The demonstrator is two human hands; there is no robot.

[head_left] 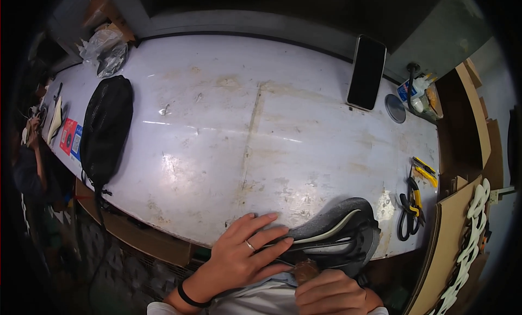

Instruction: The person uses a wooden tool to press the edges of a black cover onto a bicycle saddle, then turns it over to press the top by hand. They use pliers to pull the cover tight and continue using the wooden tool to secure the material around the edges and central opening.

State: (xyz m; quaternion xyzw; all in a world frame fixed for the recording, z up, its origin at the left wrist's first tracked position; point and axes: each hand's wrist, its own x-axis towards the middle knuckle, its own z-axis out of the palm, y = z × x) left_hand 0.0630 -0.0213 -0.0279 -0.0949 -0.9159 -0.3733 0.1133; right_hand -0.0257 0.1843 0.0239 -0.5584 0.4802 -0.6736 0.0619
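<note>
Saddle (pixel 342 231) under left hand (pixel 239 255); red and blue packets (pixel 71 137) far left.

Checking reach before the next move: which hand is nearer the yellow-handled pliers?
Right. The right hand sits at the bottom edge, below-left of the pliers; the left hand lies farther left on the saddle.

Premises appear to be a small workshop. Evidence: a scuffed, stained white worktop (pixel 244 125); pliers (pixel 409 214) and yellow-handled cutters (pixel 424 171) lying at its right end; cardboard sheets (pixel 451 244) stacked alongside; what may be glue bottles (pixel 418 95), indistinct.
</note>
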